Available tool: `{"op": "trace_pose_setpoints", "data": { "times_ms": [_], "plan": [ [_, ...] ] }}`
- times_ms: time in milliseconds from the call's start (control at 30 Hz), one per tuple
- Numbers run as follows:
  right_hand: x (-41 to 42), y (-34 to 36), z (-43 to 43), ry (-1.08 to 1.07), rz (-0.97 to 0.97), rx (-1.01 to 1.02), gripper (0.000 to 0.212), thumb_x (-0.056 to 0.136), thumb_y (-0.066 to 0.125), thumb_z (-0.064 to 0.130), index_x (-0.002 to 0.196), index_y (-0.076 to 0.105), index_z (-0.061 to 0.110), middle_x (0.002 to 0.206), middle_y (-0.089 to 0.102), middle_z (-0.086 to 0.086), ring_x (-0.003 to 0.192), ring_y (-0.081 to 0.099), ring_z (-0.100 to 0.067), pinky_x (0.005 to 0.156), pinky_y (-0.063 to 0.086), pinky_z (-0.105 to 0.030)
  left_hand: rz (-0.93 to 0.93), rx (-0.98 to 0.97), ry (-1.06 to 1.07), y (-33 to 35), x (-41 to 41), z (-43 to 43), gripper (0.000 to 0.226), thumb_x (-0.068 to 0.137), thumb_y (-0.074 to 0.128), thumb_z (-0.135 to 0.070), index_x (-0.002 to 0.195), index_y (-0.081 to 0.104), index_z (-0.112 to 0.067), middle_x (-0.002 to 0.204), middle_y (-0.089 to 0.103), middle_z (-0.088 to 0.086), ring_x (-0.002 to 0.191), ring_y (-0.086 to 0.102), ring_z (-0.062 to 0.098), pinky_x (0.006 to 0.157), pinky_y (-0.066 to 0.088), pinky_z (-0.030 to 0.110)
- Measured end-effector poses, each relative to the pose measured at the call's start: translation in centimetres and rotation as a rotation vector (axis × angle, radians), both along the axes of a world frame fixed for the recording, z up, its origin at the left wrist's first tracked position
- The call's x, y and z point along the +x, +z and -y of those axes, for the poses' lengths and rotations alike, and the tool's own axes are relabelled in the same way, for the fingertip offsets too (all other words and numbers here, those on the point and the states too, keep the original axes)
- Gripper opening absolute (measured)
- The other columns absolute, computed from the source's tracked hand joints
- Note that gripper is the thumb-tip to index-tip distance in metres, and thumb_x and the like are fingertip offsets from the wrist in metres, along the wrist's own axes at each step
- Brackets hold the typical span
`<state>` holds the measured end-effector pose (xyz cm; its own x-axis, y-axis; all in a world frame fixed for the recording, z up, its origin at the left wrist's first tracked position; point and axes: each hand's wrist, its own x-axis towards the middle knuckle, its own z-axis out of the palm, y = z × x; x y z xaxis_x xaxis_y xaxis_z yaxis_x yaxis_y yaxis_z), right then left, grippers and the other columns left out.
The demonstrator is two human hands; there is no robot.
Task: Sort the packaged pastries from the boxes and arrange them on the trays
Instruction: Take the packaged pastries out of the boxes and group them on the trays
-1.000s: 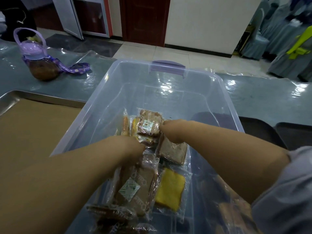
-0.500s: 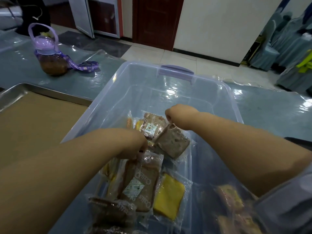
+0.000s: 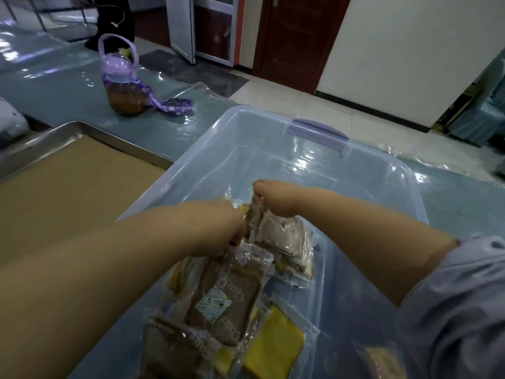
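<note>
Your right hand [image 3: 276, 198] pinches the top seam of a grey pack [image 3: 284, 236]. Your left hand [image 3: 224, 228], just beside it, grasps the top edge of a brown pack [image 3: 226, 296]. Both packs hang inside the clear box [image 3: 404, 170], their long axes running from the hands back toward you. The tray [image 3: 114, 138] lies left of the box, so your left hand is nearer to it. A yellow pack [image 3: 273, 348] lies at the near end. White print on the brown pack looks like "ORTIFO", but it is too blurred to be sure.
</note>
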<state>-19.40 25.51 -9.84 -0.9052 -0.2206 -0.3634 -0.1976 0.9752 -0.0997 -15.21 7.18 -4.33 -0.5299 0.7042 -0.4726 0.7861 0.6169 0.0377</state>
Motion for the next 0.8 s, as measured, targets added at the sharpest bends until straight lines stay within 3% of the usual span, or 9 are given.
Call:
{"op": "trace_pose_setpoints", "data": {
  "times_ms": [100, 333, 533, 667, 800],
  "plan": [
    [-0.4, -0.6, 0.5, -0.045, 0.076, -0.025, 0.017, 0.09, 0.04, 0.0, 0.102, 0.05, 0.007, 0.11, 0.049, -0.014, 0.09, 0.046, -0.027, 0.073, 0.033, -0.031, -0.014, 0.005, 0.01, -0.2, -0.2, 0.1, 0.027, 0.086, 0.06, -0.014, 0.112, 0.064, -0.021, 0.113, 0.059, 0.005, 0.101, 0.057, 0.024, 0.086, 0.05, 0.033],
    [-0.2, -0.2, 1.2, -0.111, 0.084, -0.083, 0.02, 0.092, 0.047, 0.006, 0.11, 0.055, 0.007, 0.115, 0.054, -0.012, 0.089, 0.046, -0.021, 0.074, 0.037, -0.029, -0.055, 0.014, 0.043, -0.4, -0.1, 0.6, 0.027, 0.084, 0.058, -0.011, 0.109, 0.066, -0.016, 0.112, 0.06, 0.007, 0.1, 0.058, 0.025, 0.078, 0.046, 0.03],
    [1.2, 1.5, 0.7, -0.136, 0.144, -0.015, 0.022, 0.09, 0.05, 0.007, 0.11, 0.057, 0.007, 0.097, 0.052, -0.003, 0.087, 0.047, -0.02, 0.073, 0.036, -0.028, -0.05, 0.031, 0.053, -0.2, 0.3, 1.0, 0.027, 0.085, 0.058, -0.011, 0.11, 0.066, -0.016, 0.113, 0.062, 0.007, 0.102, 0.058, 0.025, 0.08, 0.047, 0.028],
    [2.5, 3.9, 0.2, -0.184, 0.112, -0.032, 0.02, 0.086, 0.052, 0.001, 0.101, 0.062, 0.01, 0.09, 0.056, 0.0, 0.08, 0.051, -0.017, 0.068, 0.044, -0.029, -0.006, 0.049, 0.064, 0.9, 0.9, 1.3, 0.032, 0.087, 0.058, -0.014, 0.117, 0.062, -0.024, 0.118, 0.058, 0.001, 0.107, 0.054, 0.02, 0.087, 0.045, 0.03],
    [4.9, 6.6, -0.5, -0.255, 0.035, -0.038, 0.022, 0.085, 0.047, -0.003, 0.096, 0.06, 0.011, 0.083, 0.056, 0.002, 0.073, 0.052, -0.016, 0.059, 0.044, -0.024, 0.044, 0.068, 0.07, 1.7, 1.4, 2.1, 0.032, 0.087, 0.058, -0.013, 0.117, 0.062, -0.025, 0.116, 0.06, -0.001, 0.103, 0.055, 0.018, 0.089, 0.047, 0.03]
  ]
}}
